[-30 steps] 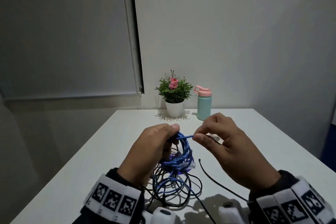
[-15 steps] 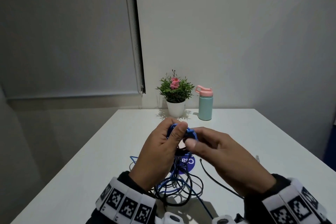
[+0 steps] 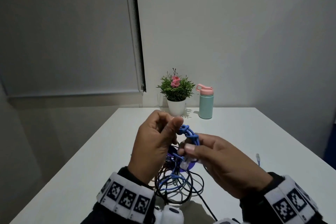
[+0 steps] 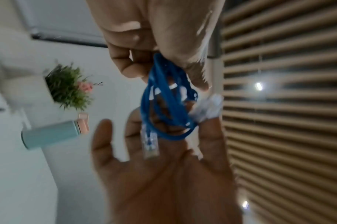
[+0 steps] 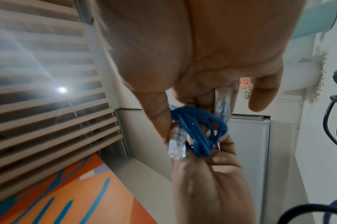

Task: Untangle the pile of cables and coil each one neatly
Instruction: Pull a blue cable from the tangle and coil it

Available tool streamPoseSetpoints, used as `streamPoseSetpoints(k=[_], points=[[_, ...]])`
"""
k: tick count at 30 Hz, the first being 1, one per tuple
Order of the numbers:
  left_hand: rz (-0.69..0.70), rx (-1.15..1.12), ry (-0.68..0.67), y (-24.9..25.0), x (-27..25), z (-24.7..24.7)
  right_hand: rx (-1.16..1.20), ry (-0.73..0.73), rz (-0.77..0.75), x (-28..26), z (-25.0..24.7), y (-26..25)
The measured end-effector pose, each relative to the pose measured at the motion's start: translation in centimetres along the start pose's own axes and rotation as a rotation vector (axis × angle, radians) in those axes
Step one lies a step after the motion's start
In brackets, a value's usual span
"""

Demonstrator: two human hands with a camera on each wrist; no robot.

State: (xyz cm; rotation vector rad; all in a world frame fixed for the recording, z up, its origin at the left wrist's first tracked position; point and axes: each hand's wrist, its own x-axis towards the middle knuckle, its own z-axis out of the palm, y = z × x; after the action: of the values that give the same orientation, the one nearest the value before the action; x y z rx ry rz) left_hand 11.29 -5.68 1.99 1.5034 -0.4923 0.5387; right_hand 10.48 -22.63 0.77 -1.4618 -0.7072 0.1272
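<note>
A short blue cable (image 3: 189, 132) is wound into a small coil and held above the white table (image 3: 254, 132) between both hands. My left hand (image 3: 174, 129) pinches the coil's upper end with thumb and fingers. My right hand (image 3: 187, 151) pinches its lower end beside a clear plug (image 3: 185, 164). The left wrist view shows the coil (image 4: 164, 106) with two clear plugs (image 4: 149, 145) sticking out. The right wrist view shows the same coil (image 5: 198, 128). Below the hands lies a tangle of black and blue cables (image 3: 178, 185).
A potted plant (image 3: 176, 94) and a teal bottle with a pink lid (image 3: 205, 103) stand at the table's far edge. A loose clear plug (image 3: 257, 158) lies right of my hands. One black cable (image 3: 207, 207) trails toward the near edge.
A second ago my right hand pulled the blue cable's end out to the right. Since then the hands have closed together, the cable is bunched into a small coil, and my right hand sits lower.
</note>
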Motion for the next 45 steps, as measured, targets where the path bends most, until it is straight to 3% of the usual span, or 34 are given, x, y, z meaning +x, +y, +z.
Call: streamPoseSetpoints(k=[4,6,8,12,16,21,26,31,36,39,41,45], points=[[-0.361,-0.408,-0.071,0.1,0.1,0.4,-0.232,0.03,-0.062,-0.1,-0.6,-0.1],[-0.482,-0.516,-0.112,0.0,0.3,0.5,-0.484,0.068,-0.09,-0.1,-1.2,0.0],[-0.528,-0.563,-0.119,0.0,0.3,0.5,-0.569,0.07,-0.076,-0.1,-1.4,0.1],[-0.531,-0.549,-0.119,0.1,-0.6,0.6,-0.414,0.097,-0.031,0.0,-1.6,0.0],[-0.495,-0.424,-0.112,0.2,-2.0,0.0,-0.424,0.085,-0.03,-0.4,-0.4,0.3],[-0.493,0.044,-0.207,0.0,-4.5,-2.2,-0.617,0.036,0.084,-1.2,0.2,0.9],[-0.627,0.174,-0.437,0.5,-6.7,-5.3,-0.596,-0.051,0.215,-2.9,0.9,1.5],[-0.614,0.612,-0.768,1.1,-9.1,-6.4,-0.693,-0.115,0.353,-4.1,-0.2,1.4],[-0.503,0.968,-1.051,0.3,-11.3,-3.6,-0.661,-0.147,0.513,-5.6,-0.4,1.7],[-0.561,1.08,-1.088,-0.8,-11.4,-3.0,-0.653,-0.13,0.534,-6.1,-0.5,2.1],[-0.623,1.028,-1.053,-1.0,-11.1,-2.7,-0.641,-0.119,0.542,-6.4,-0.7,2.2],[-0.616,1.038,-0.987,-1.2,-10.8,-2.5,-0.651,-0.121,0.543,-6.6,-0.5,2.7]])
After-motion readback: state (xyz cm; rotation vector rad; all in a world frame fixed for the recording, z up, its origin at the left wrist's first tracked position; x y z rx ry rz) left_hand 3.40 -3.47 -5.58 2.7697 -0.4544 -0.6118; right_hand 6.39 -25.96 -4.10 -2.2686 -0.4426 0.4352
